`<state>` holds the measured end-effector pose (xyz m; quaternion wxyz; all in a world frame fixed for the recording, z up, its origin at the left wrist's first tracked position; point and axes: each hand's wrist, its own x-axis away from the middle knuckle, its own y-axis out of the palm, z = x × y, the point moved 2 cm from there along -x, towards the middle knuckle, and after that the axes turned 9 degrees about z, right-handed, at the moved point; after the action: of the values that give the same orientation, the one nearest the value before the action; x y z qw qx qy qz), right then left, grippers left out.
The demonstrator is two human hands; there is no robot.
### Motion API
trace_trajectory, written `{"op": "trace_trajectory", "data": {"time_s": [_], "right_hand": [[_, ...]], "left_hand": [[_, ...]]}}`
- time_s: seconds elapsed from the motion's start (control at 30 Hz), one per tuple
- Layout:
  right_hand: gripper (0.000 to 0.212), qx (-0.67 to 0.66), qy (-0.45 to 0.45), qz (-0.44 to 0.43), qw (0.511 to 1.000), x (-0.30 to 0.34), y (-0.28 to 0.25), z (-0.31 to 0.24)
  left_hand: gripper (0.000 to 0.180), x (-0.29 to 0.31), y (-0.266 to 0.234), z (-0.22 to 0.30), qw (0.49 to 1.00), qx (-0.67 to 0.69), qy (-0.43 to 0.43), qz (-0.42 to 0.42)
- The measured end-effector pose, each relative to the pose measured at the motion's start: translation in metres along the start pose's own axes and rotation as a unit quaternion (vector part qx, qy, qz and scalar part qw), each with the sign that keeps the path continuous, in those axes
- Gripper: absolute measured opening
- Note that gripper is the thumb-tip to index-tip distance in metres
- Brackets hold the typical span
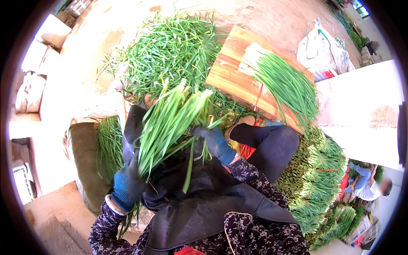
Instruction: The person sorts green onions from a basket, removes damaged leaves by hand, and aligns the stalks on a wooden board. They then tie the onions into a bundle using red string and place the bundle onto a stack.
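My left hand [128,183], in a blue glove with a dark palm, is closed round the leafy end of a loose bunch of garlic chives [170,123]. The bunch slants up and away over my lap, its pale cut ends at the top. To its right, my right hand [217,143], gloved the same way and slightly blurred, is closed on a few chive leaves [205,152] that stick out on both sides of its fingers. A dark apron [191,212] covers my lap beneath both hands.
Ahead lies a big heap of loose green leaves [174,46]. A tilted wooden board [231,55] carries a neat bunch of chives [282,78]. Stacked bundles [318,178] stand on my right, near a white sack [325,51]. More chives [110,142] lie left; another person [369,187] sits far right.
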<state>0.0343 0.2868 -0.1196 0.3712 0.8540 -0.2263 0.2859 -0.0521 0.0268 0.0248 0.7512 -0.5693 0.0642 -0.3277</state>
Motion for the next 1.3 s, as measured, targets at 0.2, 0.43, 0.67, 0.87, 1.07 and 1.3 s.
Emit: {"op": "trace_trajectory", "data": {"time_s": [0.2, 0.43, 0.67, 0.87, 1.07, 1.3], "right_hand": [[0.019, -0.052, -0.095, -0.02, 0.994, -0.054, -0.024, 0.024], [0.019, -0.448, 0.002, -0.129, 0.885, -0.058, -0.142, -0.048], [0.025, 0.256, -0.246, 0.018, 0.935, -0.024, -0.039, -0.086], [0.032, 0.457, -0.185, 0.106, 0.864, -0.104, -0.042, -0.013], [0.029, 0.187, -0.086, -0.109, 0.972, -0.117, -0.094, -0.047], [0.039, 0.545, -0.071, 0.013, 0.836, -0.087, -0.007, -0.052]], "left_hand": [[0.091, 0.008, 0.03, -0.026, 0.97, -0.22, 0.034, 0.098], [0.083, 0.019, 0.061, -0.046, 0.961, -0.247, 0.091, 0.08], [0.075, 0.032, 0.066, -0.062, 0.951, -0.288, 0.115, 0.024], [0.054, 0.033, 0.058, -0.047, 0.959, -0.247, 0.134, 0.037], [0.036, 0.034, 0.049, -0.04, 0.961, -0.235, 0.14, 0.035], [0.034, 0.027, 0.048, -0.041, 0.957, -0.218, 0.187, 0.05]]}}
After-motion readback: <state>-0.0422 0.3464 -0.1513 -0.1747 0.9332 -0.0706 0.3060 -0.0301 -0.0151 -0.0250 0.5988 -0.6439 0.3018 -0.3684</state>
